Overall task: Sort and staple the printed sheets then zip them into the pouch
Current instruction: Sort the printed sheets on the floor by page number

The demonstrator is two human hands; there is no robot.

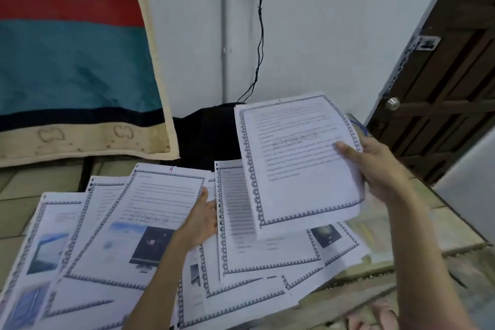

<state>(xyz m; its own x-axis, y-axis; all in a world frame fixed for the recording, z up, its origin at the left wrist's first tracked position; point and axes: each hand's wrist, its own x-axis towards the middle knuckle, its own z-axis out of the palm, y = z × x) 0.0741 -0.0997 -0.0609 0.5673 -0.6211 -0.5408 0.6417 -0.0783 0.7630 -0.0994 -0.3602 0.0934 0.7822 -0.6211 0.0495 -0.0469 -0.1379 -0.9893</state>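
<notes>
Several printed sheets with a blue patterned border (267, 257) lie fanned over the tiled floor. My right hand (375, 169) grips a small stack of such sheets (297, 166) by its right edge, thumb on top, lifted above the spread. The top page carries a faint "STORAGE" watermark. My left hand (201, 218) rests on the right edge of a sheet marked with a red 9 (150, 217), which has text and a monitor picture. Whether its fingers pinch that sheet is hidden. No stapler is visible.
A teal, red and cream blanket (75, 56) hangs at the left. A black cloth item (206, 136) sits against the white wall under a dangling black cable (261, 35). A brown wooden door (442, 83) stands at the right. Clear plastic with a blue edge (357, 126) shows behind the held stack.
</notes>
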